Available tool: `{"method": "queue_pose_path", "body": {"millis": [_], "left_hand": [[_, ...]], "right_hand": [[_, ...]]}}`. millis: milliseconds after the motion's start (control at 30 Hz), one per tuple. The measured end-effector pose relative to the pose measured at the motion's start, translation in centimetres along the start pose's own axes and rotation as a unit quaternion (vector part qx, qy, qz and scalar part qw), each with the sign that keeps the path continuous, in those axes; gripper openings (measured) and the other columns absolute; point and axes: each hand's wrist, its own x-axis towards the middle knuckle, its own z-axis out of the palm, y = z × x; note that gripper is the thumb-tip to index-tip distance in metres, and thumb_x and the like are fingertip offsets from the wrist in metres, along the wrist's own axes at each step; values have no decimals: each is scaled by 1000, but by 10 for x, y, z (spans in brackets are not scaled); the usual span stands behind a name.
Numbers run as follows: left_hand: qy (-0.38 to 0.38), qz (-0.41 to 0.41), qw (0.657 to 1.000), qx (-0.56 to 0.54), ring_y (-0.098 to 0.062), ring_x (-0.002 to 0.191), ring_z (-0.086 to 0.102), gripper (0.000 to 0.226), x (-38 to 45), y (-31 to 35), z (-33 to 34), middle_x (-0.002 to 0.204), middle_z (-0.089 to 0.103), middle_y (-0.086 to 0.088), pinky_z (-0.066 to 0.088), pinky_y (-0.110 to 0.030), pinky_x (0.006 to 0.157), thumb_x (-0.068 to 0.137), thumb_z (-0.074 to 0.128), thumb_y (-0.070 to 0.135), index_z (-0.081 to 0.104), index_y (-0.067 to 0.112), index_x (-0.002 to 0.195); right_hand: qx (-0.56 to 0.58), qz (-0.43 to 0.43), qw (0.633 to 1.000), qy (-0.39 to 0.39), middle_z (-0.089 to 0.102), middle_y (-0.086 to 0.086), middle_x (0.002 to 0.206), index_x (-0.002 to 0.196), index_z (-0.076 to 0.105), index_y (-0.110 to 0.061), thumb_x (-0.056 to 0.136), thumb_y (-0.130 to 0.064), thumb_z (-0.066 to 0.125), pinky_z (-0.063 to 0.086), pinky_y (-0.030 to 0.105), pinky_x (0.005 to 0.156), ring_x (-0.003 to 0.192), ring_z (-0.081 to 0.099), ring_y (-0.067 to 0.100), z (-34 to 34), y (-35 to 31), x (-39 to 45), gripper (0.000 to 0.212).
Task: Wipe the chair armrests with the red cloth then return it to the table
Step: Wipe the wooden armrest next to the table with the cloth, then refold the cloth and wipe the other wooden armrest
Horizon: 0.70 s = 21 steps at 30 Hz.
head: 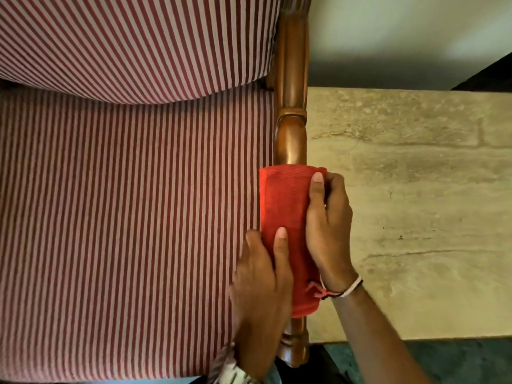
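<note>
Red cloth, folded, is wrapped over the wooden armrest and clasped by left hand and right hand. Risk: cloth may bunch or slide off the polished wood if grip loosens.

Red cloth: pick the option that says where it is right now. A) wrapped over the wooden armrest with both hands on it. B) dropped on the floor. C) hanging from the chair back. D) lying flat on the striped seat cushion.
A: the red cloth is draped over the wooden armrest, with the left hand and right hand both pressing it there.
</note>
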Motion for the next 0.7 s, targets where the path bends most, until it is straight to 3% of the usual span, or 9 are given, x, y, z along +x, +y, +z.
{"method": "queue_pose_path", "body": {"millis": [100, 233, 333, 433, 500, 633, 700], "left_hand": [[26, -7, 999, -25, -26, 71, 65, 67, 13, 8, 5, 82, 64, -7, 58, -53, 70, 83, 12, 74, 44, 20, 105], [27, 17, 998, -48, -37, 72, 66, 75, 40, 18, -3, 84, 66, -18, 57, -56, 68, 83, 10, 73, 46, 14, 111], [23, 37, 998, -44, -43, 74, 66, 70, 53, 26, -24, 85, 67, -22, 56, -57, 67, 86, 12, 70, 45, 14, 110], [36, 41, 998, -32, -43, 77, 65, 74, 59, 18, -63, 85, 66, -23, 54, -58, 68, 83, 11, 72, 45, 13, 111], [31, 45, 998, -27, -45, 78, 64, 76, 64, 5, -99, 85, 66, -24, 53, -58, 68, 83, 11, 73, 45, 12, 110], [35, 21, 999, -9, -43, 79, 65, 70, 77, -31, -178, 85, 66, -21, 54, -56, 69, 83, 12, 73, 44, 15, 106], [54, 12, 998, 0, -42, 79, 65, 74, 84, -49, -220, 84, 66, -19, 55, -56, 70, 81, 10, 74, 45, 15, 108]], "right_hand": [[-11, -24, 999, 41, 64, 9, 89, 101, 46, -16, 111, -30, 35, 50, 33, 66, 77, 63, 23, 15, -10, 7, 20], [-58, -68, 993, 76, 63, 14, 100, 108, 50, -7, 110, -26, 36, 44, 34, 75, 92, 62, 32, 29, -30, 27, 24], [-89, -94, 987, 98, 58, 6, 102, 112, 52, -3, 110, -28, 37, 34, 21, 77, 99, 59, 30, 39, -49, 34, 29], [-104, -118, 982, 104, 62, 9, 105, 114, 53, -5, 110, -30, 37, 40, 27, 78, 98, 60, 28, 60, -70, 22, 30], [-110, -139, 978, 108, 62, 9, 100, 112, 53, -6, 110, -30, 38, 42, 29, 77, 92, 59, 24, 83, -87, 7, 28], [-103, -160, 977, 100, 50, -8, 86, 102, 47, -16, 109, -26, 41, 35, 13, 65, 77, 46, 3, 146, -128, -29, 14], [-99, -168, 977, 84, 49, -8, 84, 101, 48, -15, 109, -26, 41, 31, 18, 61, 71, 42, 1, 184, -149, -47, 16]]}}
